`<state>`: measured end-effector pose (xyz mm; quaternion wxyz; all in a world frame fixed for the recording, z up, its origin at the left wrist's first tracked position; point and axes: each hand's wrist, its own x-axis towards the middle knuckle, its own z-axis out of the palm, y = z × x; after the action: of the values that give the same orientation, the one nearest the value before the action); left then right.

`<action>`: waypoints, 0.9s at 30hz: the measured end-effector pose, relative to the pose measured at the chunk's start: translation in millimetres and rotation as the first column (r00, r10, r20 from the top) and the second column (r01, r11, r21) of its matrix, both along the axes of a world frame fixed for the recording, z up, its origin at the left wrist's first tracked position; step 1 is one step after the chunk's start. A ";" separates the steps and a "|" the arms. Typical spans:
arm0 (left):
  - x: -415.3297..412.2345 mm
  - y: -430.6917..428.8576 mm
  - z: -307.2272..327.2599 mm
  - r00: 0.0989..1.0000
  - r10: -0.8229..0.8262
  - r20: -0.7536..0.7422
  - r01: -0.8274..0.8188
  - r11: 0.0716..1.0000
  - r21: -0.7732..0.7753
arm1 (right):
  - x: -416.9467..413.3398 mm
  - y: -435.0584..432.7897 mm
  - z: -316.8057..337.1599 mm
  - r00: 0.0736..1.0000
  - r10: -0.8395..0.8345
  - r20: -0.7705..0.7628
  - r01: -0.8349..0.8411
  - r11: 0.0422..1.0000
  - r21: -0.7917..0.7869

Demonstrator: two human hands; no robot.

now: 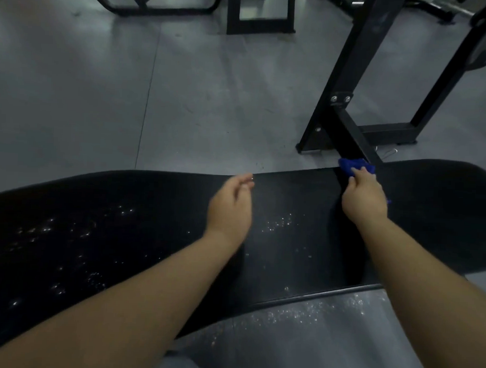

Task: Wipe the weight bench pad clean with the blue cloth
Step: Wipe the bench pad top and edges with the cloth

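Observation:
A long black weight bench pad point(125, 221) stretches across the view from lower left to right. Pale specks lie scattered on its left part and near its middle. My right hand point(364, 197) presses a bunched blue cloth point(356, 166) against the pad's far edge at the right; most of the cloth is hidden under the fingers. My left hand point(231, 204) hovers over the middle of the pad, fingers loosely curled and holding nothing.
Grey floor point(184, 99) lies beyond the pad, with more pale specks on the floor near me point(300, 312). A black steel rack frame point(347, 85) rises just behind the cloth. Other black frames point(258, 22) stand at the back.

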<state>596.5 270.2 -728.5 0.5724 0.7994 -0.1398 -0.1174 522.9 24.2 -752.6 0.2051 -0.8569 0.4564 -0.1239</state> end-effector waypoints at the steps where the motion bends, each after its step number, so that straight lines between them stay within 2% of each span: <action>1: 13.0 12.5 3.3 0.999 0.033 0.035 -0.034 0.998 0.045 | 6.6 6.0 -4.1 0.998 -0.047 -0.052 0.045 0.998 -0.032; 3: 36.6 38.2 3.3 0.983 0.047 0.179 -0.087 0.971 0.223 | 30.7 31.7 -5.2 0.985 -0.104 -0.140 0.099 0.994 -0.045; 4: 46.3 49.5 2.2 0.966 0.032 0.256 -0.118 0.938 0.327 | 44.5 51.2 -3.6 0.984 -0.080 -0.157 0.074 0.996 -0.046; 7: 71.3 67.8 -7.2 0.921 -0.065 0.383 -0.184 0.795 0.578 | 80.3 119.7 -1.5 0.969 0.191 -0.154 -0.199 0.979 -0.034; 9: 84.1 73.8 -13.7 0.910 -0.145 0.388 -0.174 0.716 0.676 | 84.8 159.7 -1.0 0.911 0.394 -0.121 -0.393 0.919 0.031; 11: 91.3 77.8 -20.7 0.891 -0.237 0.387 -0.139 0.669 0.730 | 72.0 168.3 1.9 0.849 0.527 -0.049 -0.524 0.849 0.067; 13: 92.2 79.9 -28.2 0.874 -0.292 0.389 -0.107 0.664 0.740 | 55.0 139.7 4.2 0.847 0.531 0.019 -0.530 0.842 0.103; 15: 90.3 80.8 -34.4 0.857 -0.289 0.426 -0.127 0.684 0.718 | 36.0 99.1 4.5 0.904 0.427 0.026 -0.426 0.895 0.131; 18: 88.3 80.1 -40.0 0.831 -0.284 0.478 -0.153 0.709 0.688 | 12.4 57.4 4.4 0.978 0.209 -0.002 -0.207 0.971 0.124; 22: 87.3 81.0 -40.2 0.838 -0.276 0.471 -0.105 0.766 0.635 | 33.8 82.7 1.3 0.991 0.041 -0.129 -0.032 0.997 0.068; 24: 87.7 81.7 -40.3 0.846 -0.264 0.464 -0.093 0.783 0.616 | 53.0 122.8 2.8 0.978 0.116 -0.173 -0.120 0.993 -0.012; 27: 89.2 82.4 -39.2 0.852 -0.257 0.457 -0.090 0.787 0.611 | 59.3 181.8 0.1 0.899 0.421 -0.118 -0.426 0.904 -0.025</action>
<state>685.7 352.6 -767.7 0.2173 0.9346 -0.2794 0.0365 582.2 206.0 -752.5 0.1803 -0.9460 0.2665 -0.0402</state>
